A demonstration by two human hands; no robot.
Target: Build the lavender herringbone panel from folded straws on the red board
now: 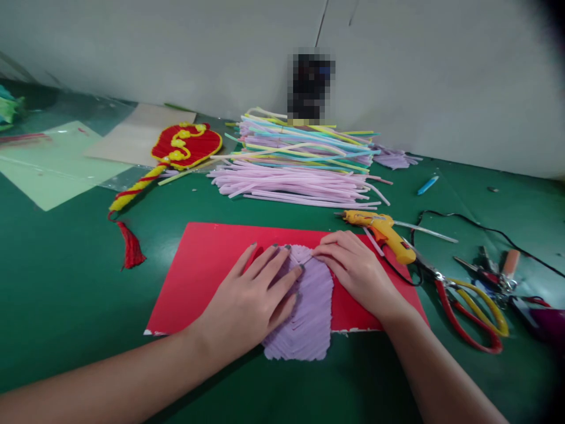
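Note:
A lilac panel of pipe cleaners [311, 312], laid side by side in slanting rows, rests partly on a red board [194, 265] and overhangs its front edge. My left hand [253, 294] lies over the panel's left side, its fingers spread and pressing down flat. At the panel's upper right edge, my right hand [357, 268] has its fingertips brought together on the rim. The fingers hide part of the panel's top and left border.
Behind the board lie bundled pipe cleaners [291, 179]. To the right are a yellow glue gun [379, 227], red-and-yellow-handled scissors [470, 306], keys [498, 274] and a blue pen-like stick [427, 185]. A red fan with a tassel [188, 144] and a pale green sheet [53, 165] lie left.

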